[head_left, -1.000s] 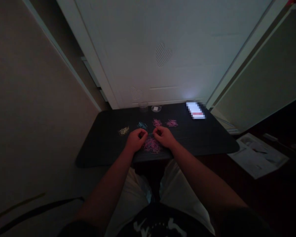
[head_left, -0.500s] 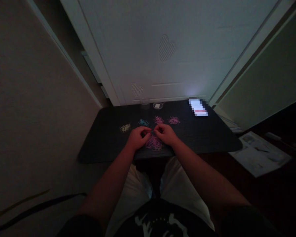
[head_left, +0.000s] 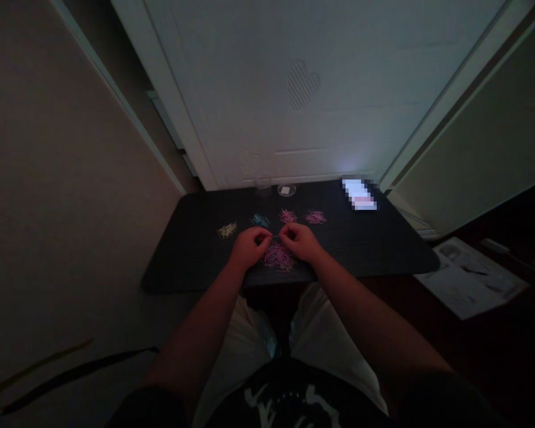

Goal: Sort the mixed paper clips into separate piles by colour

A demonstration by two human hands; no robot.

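My left hand (head_left: 248, 247) and my right hand (head_left: 301, 242) meet just above the near middle of a dark table, thumbs and fingertips pinched. A faint thin strand seems to show in the small gap between them, too dim to name. Below and between the hands lies a mixed pile of thin pink and purple pieces (head_left: 279, 258). Beyond are smaller heaps of similar pieces: a pale yellow heap (head_left: 227, 230), a blue heap (head_left: 260, 220), a pink heap (head_left: 288, 216) and another pink heap (head_left: 315, 217).
At the back of the table (head_left: 182, 249) stand a clear cup (head_left: 263, 187) and a round lid (head_left: 286, 190) with a white square. A lit phone (head_left: 359, 194) is at the back right, before a white door (head_left: 258, 89). Printed sheets (head_left: 472, 276) lie lower right.
The fingertips have drawn slightly apart, widening the gap between my hands. The bluish bit seen between them earlier is now barely visible. The heaps stay as they were.
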